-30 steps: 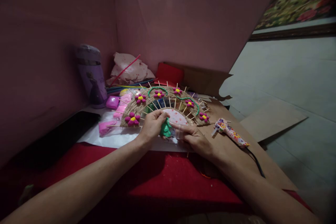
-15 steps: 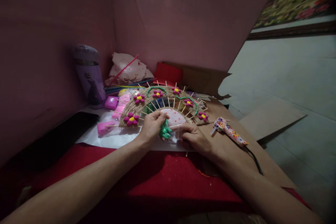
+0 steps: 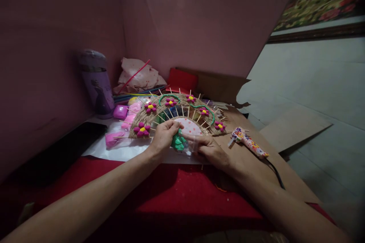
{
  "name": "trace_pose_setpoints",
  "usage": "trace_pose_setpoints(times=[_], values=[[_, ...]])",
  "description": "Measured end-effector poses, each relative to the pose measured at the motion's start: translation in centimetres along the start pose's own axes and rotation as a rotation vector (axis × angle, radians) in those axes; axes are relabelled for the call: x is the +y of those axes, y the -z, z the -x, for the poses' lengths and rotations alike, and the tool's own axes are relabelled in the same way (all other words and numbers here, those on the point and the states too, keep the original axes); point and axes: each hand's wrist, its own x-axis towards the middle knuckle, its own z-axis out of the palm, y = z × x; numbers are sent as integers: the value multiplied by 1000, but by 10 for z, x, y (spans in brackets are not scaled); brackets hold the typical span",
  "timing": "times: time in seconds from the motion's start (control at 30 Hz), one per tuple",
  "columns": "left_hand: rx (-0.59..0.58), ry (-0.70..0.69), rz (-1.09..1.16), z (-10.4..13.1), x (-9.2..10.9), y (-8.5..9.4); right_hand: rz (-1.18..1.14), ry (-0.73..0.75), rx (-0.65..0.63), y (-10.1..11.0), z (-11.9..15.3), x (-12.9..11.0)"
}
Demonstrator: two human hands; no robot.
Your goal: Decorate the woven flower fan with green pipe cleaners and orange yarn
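- Cloth, deep red, along the near edge of the table.
- Left hand: thumb and fingers pinched on a shiny green soft lump in clear plastic, above the near edge.
- Right hand: index finger stretched onto that plastic; whether the rest grip, I cannot tell.
- Brown cardboard sheet, reaching the right edge, under a floral-patterned glue gun.
- Purple cylindrical bottle, towards the far left corner, lettering unreadable.
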Motion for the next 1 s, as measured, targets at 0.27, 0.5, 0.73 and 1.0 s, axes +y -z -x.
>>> trace_pose_setpoints(times=[0.27,0.5,0.73,1.0], values=[[42,-47,-36,2,1,-1,20,17,56,1,-2,2],[71,-17,34,-2,1,0,-19,56,147,-2,-2,3],[59,-19,15,1,2,-1,67,62,81,-1,0,-1],[49,-30,39,-1,0,0,61,145,153,0,-3,5]])
